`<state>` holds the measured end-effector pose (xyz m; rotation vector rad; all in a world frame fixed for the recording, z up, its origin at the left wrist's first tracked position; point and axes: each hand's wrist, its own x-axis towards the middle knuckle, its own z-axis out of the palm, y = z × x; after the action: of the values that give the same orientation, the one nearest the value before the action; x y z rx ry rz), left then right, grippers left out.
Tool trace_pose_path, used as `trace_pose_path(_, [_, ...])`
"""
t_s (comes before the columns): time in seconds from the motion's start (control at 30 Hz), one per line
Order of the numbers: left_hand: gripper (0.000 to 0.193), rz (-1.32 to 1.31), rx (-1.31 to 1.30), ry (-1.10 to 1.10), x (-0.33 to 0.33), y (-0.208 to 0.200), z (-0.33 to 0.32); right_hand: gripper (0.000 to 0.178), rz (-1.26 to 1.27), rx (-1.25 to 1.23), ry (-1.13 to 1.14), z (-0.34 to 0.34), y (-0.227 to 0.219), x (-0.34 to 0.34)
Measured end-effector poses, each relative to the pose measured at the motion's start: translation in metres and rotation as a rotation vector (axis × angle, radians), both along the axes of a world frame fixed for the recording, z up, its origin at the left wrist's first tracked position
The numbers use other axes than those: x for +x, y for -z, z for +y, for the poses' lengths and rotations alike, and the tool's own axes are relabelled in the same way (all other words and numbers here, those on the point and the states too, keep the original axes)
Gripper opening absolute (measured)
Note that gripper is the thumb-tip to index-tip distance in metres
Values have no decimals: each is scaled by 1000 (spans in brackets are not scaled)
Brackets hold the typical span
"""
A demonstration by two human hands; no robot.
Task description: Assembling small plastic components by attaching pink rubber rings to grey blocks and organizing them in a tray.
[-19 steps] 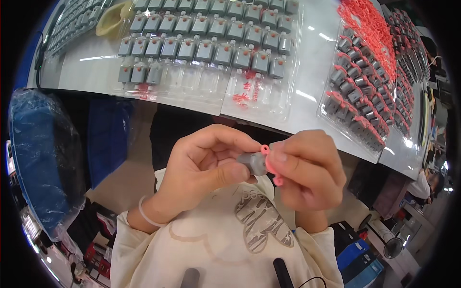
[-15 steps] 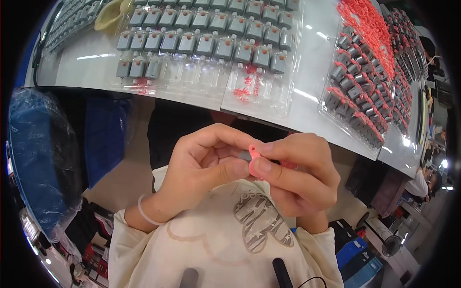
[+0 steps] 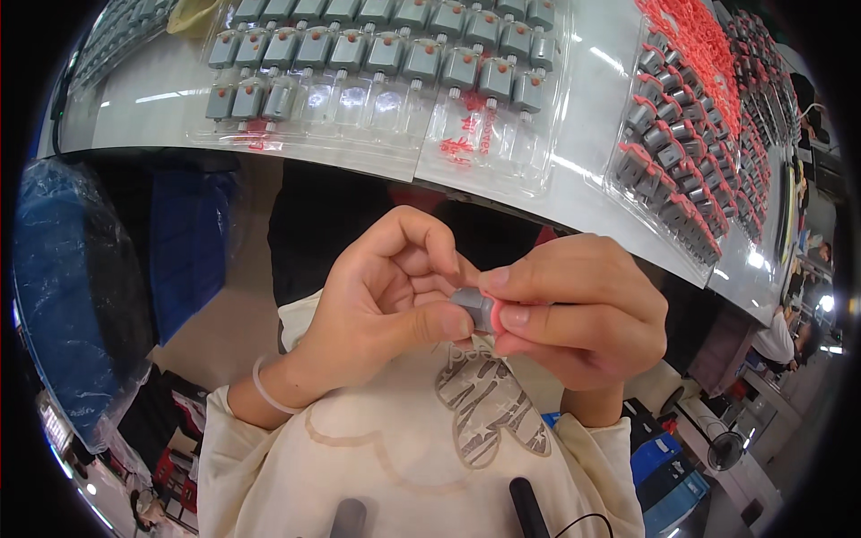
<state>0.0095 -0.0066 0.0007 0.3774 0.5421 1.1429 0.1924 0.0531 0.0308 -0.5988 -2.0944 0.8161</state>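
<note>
In front of my chest, my left hand grips a small grey motor, its thumb along the near side and the index finger raised and curved above. A pink plastic piece sits against the motor's right end. My right hand pinches that piece between thumb and fingers, covering much of it. Whether the piece is fully seated on the motor is hidden by the fingertips.
On the table beyond, a clear plastic tray carries rows of grey motors. At right stand motors with pink pieces, beside a heap of loose pink pieces. Plastic-covered blue bins stand at left.
The pink piece has turned from facing me to edge-on, and more of the grey motor shows. My left index finger has lifted away; my right hand has shifted slightly right.
</note>
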Motion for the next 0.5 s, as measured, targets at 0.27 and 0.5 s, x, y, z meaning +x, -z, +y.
trace_pose_path(0.27, [32, 192, 174, -64, -3, 4, -1, 25, -64, 31, 56, 4, 0, -7])
trace_pose_path(0.5, [38, 258, 367, -137, 3, 6, 3, 16, 87, -163, -88, 9, 8, -8])
